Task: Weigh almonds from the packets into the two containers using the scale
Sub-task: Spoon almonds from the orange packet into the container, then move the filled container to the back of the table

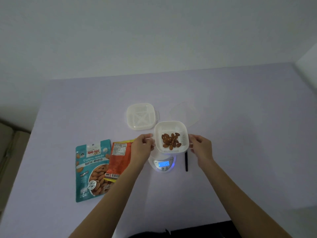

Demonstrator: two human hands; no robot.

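Note:
A white slotted container (171,127) with several almonds (171,140) in it stands on the white scale (162,163), whose blue display reads 20. My left hand (142,145) is at the container's left side and my right hand (200,146) at its right side, fingers curled toward the walls. I cannot tell whether the fingers touch it. A second white container (141,115), empty, sits on the table behind and to the left. A teal roasted-almonds packet (91,170) and an orange packet (118,157) lie flat on the left.
A black stick-like object (186,161) lies right of the scale. A clear lid (187,114) rests behind the scale to the right. The lilac table (240,152) meets a wall at the back and ends at the left, where a beige seat (10,152) shows.

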